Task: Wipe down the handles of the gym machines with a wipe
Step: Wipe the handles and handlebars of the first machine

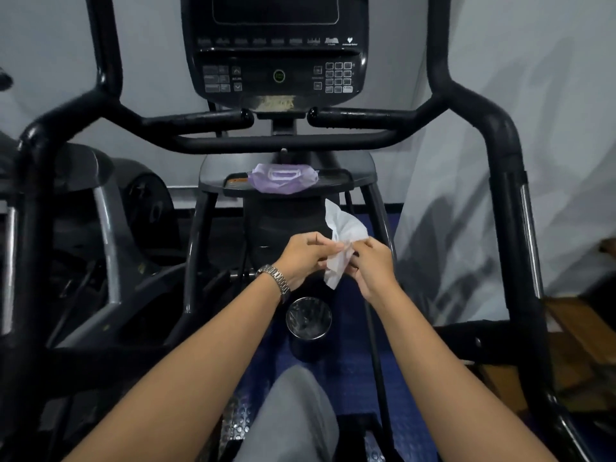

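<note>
A white wipe (pixel 346 231) is pinched between both hands in front of me, its upper part sticking up and a corner hanging down. My left hand (pixel 305 256), with a metal watch at the wrist, grips its left side. My right hand (pixel 375 266) grips its right side. Above them run the machine's black handles: a short left grip (pixel 196 121), a short right grip (pixel 363 116) and a curved crossbar (pixel 283 141). A purple pack of wipes (pixel 283 178) lies on the grey shelf (pixel 336 183) under the console.
The black console (pixel 276 51) with buttons stands at the top centre. Tall black side arms rise at the left (pixel 33 181) and the right (pixel 503 181). A small lined bin (pixel 308 323) sits on the blue floor below my hands. Another machine (pixel 100 228) stands at the left.
</note>
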Demonstrator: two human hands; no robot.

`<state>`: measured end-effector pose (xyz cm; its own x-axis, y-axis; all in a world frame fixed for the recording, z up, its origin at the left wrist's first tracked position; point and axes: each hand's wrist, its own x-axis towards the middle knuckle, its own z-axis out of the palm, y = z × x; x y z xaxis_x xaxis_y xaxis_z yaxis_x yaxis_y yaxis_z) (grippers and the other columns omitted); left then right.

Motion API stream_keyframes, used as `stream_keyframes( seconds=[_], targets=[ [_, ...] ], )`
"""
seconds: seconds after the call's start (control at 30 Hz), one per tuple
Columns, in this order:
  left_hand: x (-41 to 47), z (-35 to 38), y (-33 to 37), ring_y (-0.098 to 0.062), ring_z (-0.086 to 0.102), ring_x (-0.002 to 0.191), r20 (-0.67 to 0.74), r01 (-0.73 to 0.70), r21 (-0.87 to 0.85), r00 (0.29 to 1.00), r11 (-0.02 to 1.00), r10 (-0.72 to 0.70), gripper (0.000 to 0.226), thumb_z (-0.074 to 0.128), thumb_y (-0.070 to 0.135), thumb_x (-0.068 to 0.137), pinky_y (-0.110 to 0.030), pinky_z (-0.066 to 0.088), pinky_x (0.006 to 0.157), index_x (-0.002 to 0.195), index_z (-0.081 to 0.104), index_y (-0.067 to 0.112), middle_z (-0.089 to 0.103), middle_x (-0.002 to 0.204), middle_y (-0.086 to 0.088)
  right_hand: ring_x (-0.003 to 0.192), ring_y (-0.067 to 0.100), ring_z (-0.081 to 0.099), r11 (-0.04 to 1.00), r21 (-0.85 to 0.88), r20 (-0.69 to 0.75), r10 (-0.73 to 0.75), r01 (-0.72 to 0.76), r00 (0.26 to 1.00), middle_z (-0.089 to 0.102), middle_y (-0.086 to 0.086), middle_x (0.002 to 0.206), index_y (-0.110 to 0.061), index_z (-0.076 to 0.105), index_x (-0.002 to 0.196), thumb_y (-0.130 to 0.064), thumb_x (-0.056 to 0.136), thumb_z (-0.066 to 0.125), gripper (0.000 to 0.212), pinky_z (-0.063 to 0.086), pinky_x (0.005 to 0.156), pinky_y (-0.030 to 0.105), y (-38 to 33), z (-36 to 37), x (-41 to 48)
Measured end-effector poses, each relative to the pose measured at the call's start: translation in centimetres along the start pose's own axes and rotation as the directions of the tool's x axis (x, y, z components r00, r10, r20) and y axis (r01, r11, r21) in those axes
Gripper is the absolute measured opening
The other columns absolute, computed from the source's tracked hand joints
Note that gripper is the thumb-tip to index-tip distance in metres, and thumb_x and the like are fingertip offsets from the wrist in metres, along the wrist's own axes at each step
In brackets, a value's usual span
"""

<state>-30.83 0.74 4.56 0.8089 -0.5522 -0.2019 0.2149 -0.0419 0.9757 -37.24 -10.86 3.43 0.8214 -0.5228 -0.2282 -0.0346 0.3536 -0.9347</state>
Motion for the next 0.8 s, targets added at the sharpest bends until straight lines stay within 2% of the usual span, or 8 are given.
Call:
stream_keyframes(
  seconds=[0.17, 0.3, 0.37, 0.5, 0.6, 0.67, 0.73, 0.8],
  targets=[
    [-0.4, 0.5, 0.1, -0.016, 0.055, 0.068, -0.113, 0.077, -0.04, 0.99, 0.996, -0.081, 0.03, 0.063, 0.006, 0.086, -0.031, 0.05, 0.068, 0.063, 0.046, 0.014, 0.054, 0.068, -0.005, 0.092, 0.031, 0.068, 0.991, 0.119, -0.055, 0.072, -0.065, 0.996, 0.069, 0.016, 0.1, -0.003, 0.063, 0.104, 0.006, 0.086, 0.044, 0.028, 0.058, 0.078, 0.046, 0.2, -0.5, -1.0],
    [-1.0, 0.7, -0.5, -0.016, 0.042, 0.066, -0.138, 0.104, -0.023, 0.985, 0.994, -0.106, 0.034, 0.057, 0.003, 0.083, -0.032, 0.039, 0.064, 0.059, 0.039, 0.018, 0.042, 0.065, -0.002, 0.076, 0.024, 0.063, 0.988, 0.096, -0.16, 0.133, -0.119, 0.978, 0.064, 0.013, 0.078, 0.001, 0.058, 0.084, 0.01, 0.083, 0.034, 0.025, 0.054, 0.089, 0.049, 0.5, -0.6, -2.0],
    [-1.6, 0.8, -1.1, -0.014, 0.042, 0.062, -0.097, 0.134, -0.045, 0.986, 0.99, -0.137, 0.035, 0.051, -0.003, 0.084, -0.028, 0.039, 0.058, 0.059, 0.038, 0.017, 0.041, 0.064, -0.001, 0.068, 0.019, 0.056, 0.985, 0.108, -0.186, 0.152, -0.134, 0.971, 0.057, 0.011, 0.071, -0.002, 0.054, 0.077, 0.012, 0.083, 0.032, 0.027, 0.053, 0.082, 0.044, 0.8, -0.7, -2.8],
    [-2.8, 0.1, -1.8, -0.013, 0.044, 0.057, 0.099, 0.196, -0.134, 0.978, 0.971, -0.184, 0.046, 0.047, -0.011, 0.084, -0.028, 0.038, 0.057, 0.052, 0.038, 0.02, 0.04, 0.062, -0.001, 0.071, 0.02, 0.059, 0.99, 0.078, -0.228, 0.13, -0.115, 0.965, 0.06, 0.014, 0.084, 0.0, 0.056, 0.097, 0.006, 0.092, 0.032, 0.026, 0.053, 0.071, 0.037, 1.4, -0.8, -4.6],
    [-3.7, -0.9, -2.1, -0.015, 0.06, 0.065, 0.246, 0.235, -0.203, 0.952, 0.951, -0.183, 0.026, 0.059, 0.001, 0.088, -0.029, 0.051, 0.06, 0.068, 0.051, 0.016, 0.059, 0.069, -0.003, 0.093, 0.028, 0.065, 0.998, 0.026, -0.262, 0.067, -0.063, 0.963, 0.066, 0.015, 0.102, -0.004, 0.059, 0.107, 0.002, 0.094, 0.033, 0.03, 0.054, 0.085, 0.043, 1.7, 0.0, -5.9],
    [-4.4, -1.6, -2.4, -0.02, 0.066, 0.077, 0.263, 0.24, -0.224, 0.948, 0.945, -0.178, 0.009, 0.067, 0.007, 0.085, -0.035, 0.057, 0.072, 0.089, 0.059, 0.007, 0.068, 0.085, -0.011, 0.095, 0.027, 0.066, 1.0, 0.008, -0.249, 0.027, -0.026, 0.968, 0.068, 0.013, 0.101, -0.009, 0.061, 0.106, 0.001, 0.093, 0.034, 0.032, 0.055, 0.086, 0.043, 2.2, 0.8, -6.6],
    [-5.2, -2.5, -3.2, -0.026, 0.067, 0.09, 0.252, 0.239, -0.216, 0.95, 0.947, -0.183, 0.034, 0.072, 0.01, 0.081, -0.041, 0.055, 0.086, 0.11, 0.06, -0.003, 0.068, 0.103, -0.019, 0.094, 0.027, 0.067, 1.0, 0.008, -0.249, 0.016, -0.014, 0.968, 0.069, 0.014, 0.101, -0.009, 0.062, 0.109, 0.002, 0.091, 0.033, 0.036, 0.055, 0.087, 0.043, 3.2, 1.7, -7.8],
    [-6.2, -2.9, -3.3, -0.029, 0.065, 0.097, 0.262, 0.228, -0.172, 0.948, 0.959, -0.178, 0.041, 0.073, 0.011, 0.081, -0.044, 0.053, 0.091, 0.117, 0.06, -0.005, 0.066, 0.111, -0.023, 0.095, 0.028, 0.069, 1.0, -0.003, -0.246, 0.013, -0.014, 0.969, 0.07, 0.015, 0.101, -0.009, 0.062, 0.113, 0.001, 0.092, 0.034, 0.036, 0.056, 0.087, 0.044, 4.0, 2.7, -9.1]
  ],
)
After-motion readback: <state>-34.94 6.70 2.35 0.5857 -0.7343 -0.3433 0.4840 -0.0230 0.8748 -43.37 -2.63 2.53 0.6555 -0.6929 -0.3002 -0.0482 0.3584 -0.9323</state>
